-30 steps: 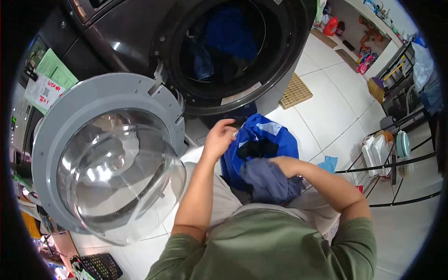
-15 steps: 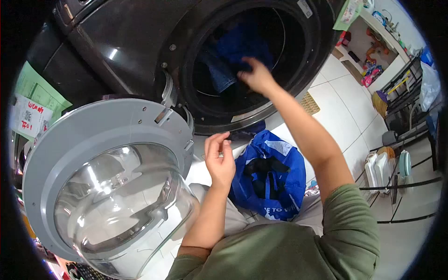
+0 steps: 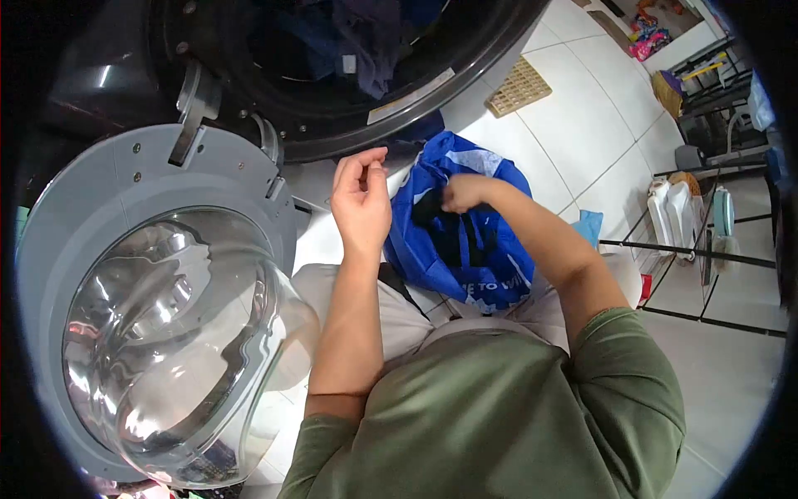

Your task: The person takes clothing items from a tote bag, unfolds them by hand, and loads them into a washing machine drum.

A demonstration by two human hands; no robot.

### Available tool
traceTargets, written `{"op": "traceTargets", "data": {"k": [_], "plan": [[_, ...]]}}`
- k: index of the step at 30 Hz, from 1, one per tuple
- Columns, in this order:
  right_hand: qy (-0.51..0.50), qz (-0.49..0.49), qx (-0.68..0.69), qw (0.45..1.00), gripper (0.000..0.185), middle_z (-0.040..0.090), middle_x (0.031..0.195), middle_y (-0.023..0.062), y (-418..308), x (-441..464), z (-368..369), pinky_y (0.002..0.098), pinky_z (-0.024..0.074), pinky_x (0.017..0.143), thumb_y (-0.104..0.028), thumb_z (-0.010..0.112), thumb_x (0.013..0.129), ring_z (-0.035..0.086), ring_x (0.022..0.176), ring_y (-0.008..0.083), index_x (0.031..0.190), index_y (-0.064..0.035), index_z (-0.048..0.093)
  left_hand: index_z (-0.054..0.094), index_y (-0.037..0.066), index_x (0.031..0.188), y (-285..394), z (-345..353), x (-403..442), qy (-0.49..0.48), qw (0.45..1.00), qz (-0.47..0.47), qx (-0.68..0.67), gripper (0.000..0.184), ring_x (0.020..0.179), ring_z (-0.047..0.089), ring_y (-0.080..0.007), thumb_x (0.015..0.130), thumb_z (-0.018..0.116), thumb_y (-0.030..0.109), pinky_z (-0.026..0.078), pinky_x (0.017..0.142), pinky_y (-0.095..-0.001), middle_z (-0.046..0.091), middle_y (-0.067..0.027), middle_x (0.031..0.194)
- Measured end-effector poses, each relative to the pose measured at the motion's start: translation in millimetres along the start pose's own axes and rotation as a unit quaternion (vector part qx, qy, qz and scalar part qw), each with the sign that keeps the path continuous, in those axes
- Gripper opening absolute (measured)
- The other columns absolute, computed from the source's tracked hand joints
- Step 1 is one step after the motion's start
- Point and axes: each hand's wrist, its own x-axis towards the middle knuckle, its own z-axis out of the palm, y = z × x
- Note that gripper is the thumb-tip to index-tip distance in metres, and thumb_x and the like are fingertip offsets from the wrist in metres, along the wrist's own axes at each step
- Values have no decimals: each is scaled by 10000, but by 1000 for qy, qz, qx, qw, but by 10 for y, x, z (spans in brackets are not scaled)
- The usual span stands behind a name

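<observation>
My right hand (image 3: 467, 193) reaches into the mouth of a blue bag (image 3: 499, 283), fingers closed at some black clothing (image 3: 453, 237); its fingertips are partly lost in the dark cloth. Beside the bag's left rim, my left hand (image 3: 362, 204) hovers palm up with loosely curled fingers and holds nothing. Above both hands is the round opening of a front-loading washing machine (image 3: 416, 96). Dark blue and purplish clothes (image 3: 366, 46) lie inside its drum, one with a small white tag. The bag stands on the floor between my legs.
The machine's grey door (image 3: 100, 200) with its bulging glass (image 3: 191, 349) hangs wide open at left. A beige grated mat (image 3: 519, 86) lies on white floor tiles (image 3: 582, 125). Black rack bars (image 3: 706, 256) with brushes (image 3: 669, 216) stand at right.
My right hand has come out of the drum and down into the bag. The view has tilted downward. My left hand stays near the bag, its fingers still loosely curled.
</observation>
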Motion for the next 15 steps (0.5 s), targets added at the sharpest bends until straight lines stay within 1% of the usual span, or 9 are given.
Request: {"op": "traceTargets", "data": {"k": [1, 2, 4, 6, 7, 10, 12, 14, 15], "plan": [[-9, -31, -32, 999, 352, 718, 860, 158, 234, 9, 230, 353, 516, 748, -372, 691, 839, 674, 841, 270, 892, -26, 739, 690, 27, 999, -51, 11, 20, 4, 1000, 6, 27, 144, 817, 611, -146, 932, 563, 43, 484, 742, -252, 619, -81, 985], [92, 2, -40, 995, 376, 718, 960, 175, 385, -38, 454, 351, 518, 817, -346, 705, 833, 677, 921, 283, 1012, -16, 728, 693, 31, 994, -138, 41, 23, -8, 999, 9, 50, 142, 817, 612, -149, 932, 567, 52, 486, 745, -255, 618, -83, 988], [244, 64, 183, 950, 474, 675, 1111, 202, 463, -39, 575, 395, 499, 899, -339, 715, 806, 658, 1014, 326, 1161, -28, 670, 699, 38, 984, -289, 119, 53, -21, 995, 22, 95, 138, 815, 614, -157, 931, 576, 69, 491, 751, -262, 616, -86, 992], [214, 117, 196, 950, 476, 669, 1136, 201, 558, -20, 463, 399, 494, 915, -308, 708, 806, 649, 1037, 339, 1190, -31, 654, 702, 42, 964, -316, 238, -1, -27, 995, -46, 79, 126, 822, 618, -176, 919, 596, 93, 501, 738, -276, 617, -93, 992], [194, 148, 206, 948, 479, 665, 1149, 201, 597, -52, 513, 400, 491, 924, -292, 704, 806, 644, 1048, 345, 1204, -33, 646, 702, 43, 959, -314, 272, -21, -30, 995, -14, 98, 122, 814, 621, -179, 912, 597, 86, 504, 729, -279, 618, -94, 986], [182, 130, 72, 972, 479, 670, 1157, 184, 786, -188, 977, 403, 492, 930, -252, 695, 803, 639, 1064, 346, 1252, -94, 635, 697, 43, 968, -162, 322, -107, -61, 987, 28, 149, 129, 790, 634, -205, 905, 596, 91, 515, 716, -300, 626, -110, 978], [5, 0, 6, 1000, 479, 660, 1196, 164, 1168, -314, 1562, 410, 489, 939, -231, 700, 797, 640, 1066, 339, 1255, -104, 641, 690, 42, 981, -152, 327, -139, -104, 975, 31, 192, 142, 784, 644, -234, 907, 588, 107, 520, 715, -325, 632, -127, 983], [-304, 88, 38, 948, 515, 625, 1267, 157, 1182, -516, 1808, 419, 480, 963, -221, 680, 813, 625, 1097, 341, 1305, -89, 599, 681, 41, 995, -232, 345, -184, -163, 956, 21, 243, 159, 788, 656, -270, 914, 575, 127, 524, 718, -355, 638, -147, 994], [-319, 130, 1, 939, 527, 615, 1283, 156, 1121, -591, 1771, 421, 478, 967, -226, 670, 826, 624, 1100, 341, 1325, -83, 578, 670, 38, 1018, -270, 371, -250, -201, 949, 6, 243, 186, 806, 660, -314, 920, 572, 162, 523, 731, -390, 651, -166, 973]]}}
